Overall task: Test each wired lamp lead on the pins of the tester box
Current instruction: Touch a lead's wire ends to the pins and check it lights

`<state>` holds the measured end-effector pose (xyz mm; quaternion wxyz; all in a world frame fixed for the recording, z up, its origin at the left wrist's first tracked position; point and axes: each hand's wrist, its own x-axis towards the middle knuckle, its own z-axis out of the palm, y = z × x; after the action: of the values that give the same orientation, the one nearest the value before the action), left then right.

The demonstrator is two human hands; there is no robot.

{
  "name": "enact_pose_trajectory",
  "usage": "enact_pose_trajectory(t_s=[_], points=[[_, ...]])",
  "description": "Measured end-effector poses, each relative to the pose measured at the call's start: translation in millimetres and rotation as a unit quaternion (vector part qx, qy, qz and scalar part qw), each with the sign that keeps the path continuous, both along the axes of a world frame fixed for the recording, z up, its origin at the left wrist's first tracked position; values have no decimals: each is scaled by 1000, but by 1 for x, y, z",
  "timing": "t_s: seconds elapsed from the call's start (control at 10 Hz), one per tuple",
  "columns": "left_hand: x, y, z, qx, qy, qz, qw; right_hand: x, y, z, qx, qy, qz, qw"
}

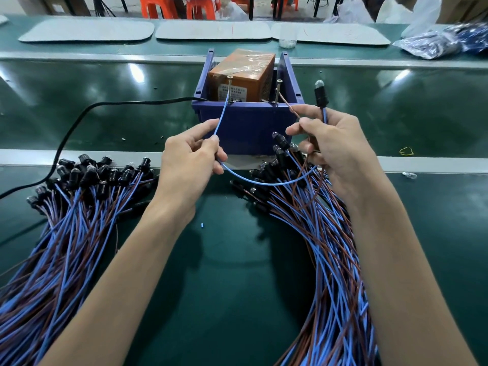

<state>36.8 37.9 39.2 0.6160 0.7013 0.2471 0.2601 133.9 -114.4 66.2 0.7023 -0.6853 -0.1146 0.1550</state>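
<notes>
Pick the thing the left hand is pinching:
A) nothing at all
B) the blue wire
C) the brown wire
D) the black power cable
B: the left hand pinches the blue wire, whose end reaches up to the left pin of the tester, while the brown wire is held by the right hand.

Green assembly bench (79,83) seen under reflected overhead light.
Three grey mats (211,30) are laid along the bench's far edge; orange stools (158,6) are seen beyond, and plastic bags (433,43) are heaped at its far right corner.
</notes>
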Motion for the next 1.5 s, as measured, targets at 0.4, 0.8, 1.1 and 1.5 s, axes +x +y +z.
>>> enact_pose_trajectory(t_s=[0.4, 0.8, 1.1, 1.5], points=[[-1, 0, 0, -4, 2, -5, 1000, -1, 1, -1, -6, -6, -1, 1000], [-2, -3, 2, -5, 2, -12, 1000, -2, 0, -1, 6, 0, 5, 1000], [-2, -4, 3, -1, 6, -21, 1000, -1, -2, 0, 6, 0, 7, 1000], [-3, -8, 5, -1, 4, -33, 999, 0, -3, -1, 0, -15, -5, 1000]])
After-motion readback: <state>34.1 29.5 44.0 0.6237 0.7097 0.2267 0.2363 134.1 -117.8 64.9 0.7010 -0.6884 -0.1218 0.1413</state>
